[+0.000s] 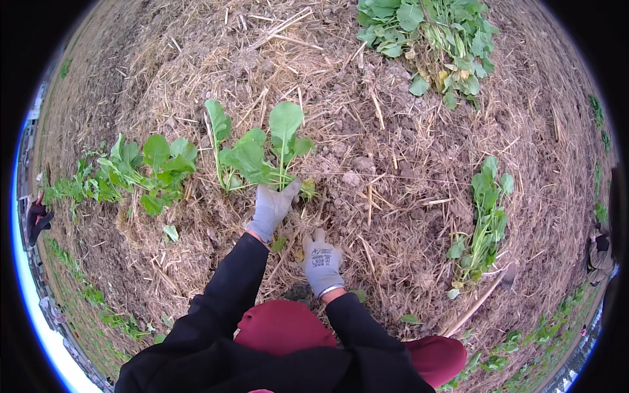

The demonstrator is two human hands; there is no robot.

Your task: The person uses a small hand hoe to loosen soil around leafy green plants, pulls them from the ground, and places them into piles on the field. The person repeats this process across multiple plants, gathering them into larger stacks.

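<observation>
My left hand [273, 209], in a grey work glove, is closed around the lower stems of a broad-leaved green seedling [282, 147] standing in the straw-covered soil. My right hand [322, 263], gloved alike, reaches down to the soil just right of and below that plant. Its fingertips dip into the straw, so whether they pinch anything is hidden. Another leafy seedling [220, 132] stands immediately left of the held one. Small yellowing leaves [308, 188] lie by the plant's base.
A taut string [417, 177] crosses the soil to the right. A row of seedlings [157, 167] extends left. Pulled seedlings lie in a large bunch [457, 44] at top right and a smaller bunch [486, 216] at right, near a long-handled tool [474, 309]. Other people [38, 218] crouch at both sides.
</observation>
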